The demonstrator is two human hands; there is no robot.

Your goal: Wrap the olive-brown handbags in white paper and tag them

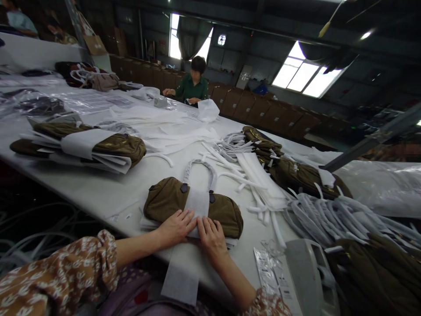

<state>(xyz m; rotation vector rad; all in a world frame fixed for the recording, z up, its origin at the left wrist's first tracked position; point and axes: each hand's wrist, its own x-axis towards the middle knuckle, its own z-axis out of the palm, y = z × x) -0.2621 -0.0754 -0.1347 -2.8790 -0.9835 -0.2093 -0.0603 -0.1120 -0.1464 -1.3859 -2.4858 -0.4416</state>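
An olive-brown handbag (166,199) lies near the table's front edge, its wrapped handle loop (198,163) pointing away from me. A white paper-like strip (197,201) crosses the bag's middle, and its tail hangs over the edge towards my lap. My left hand (177,226) rests on the strip and the bag's near side, fingers stretched out. Right beside it, my right hand (212,237) lies on the bag with its fingers extended downward over it. The fingertips of both hands almost meet at the strip. White sheets show under the bag.
Stacked olive bags with a white band (85,144) lie at left. More olive bags (289,173) and wrapped handles (329,215) are at right, near a grey-white tape dispenser (311,272). White foam strips (259,204) lie behind. A person in green (194,90) works across the table (131,193).
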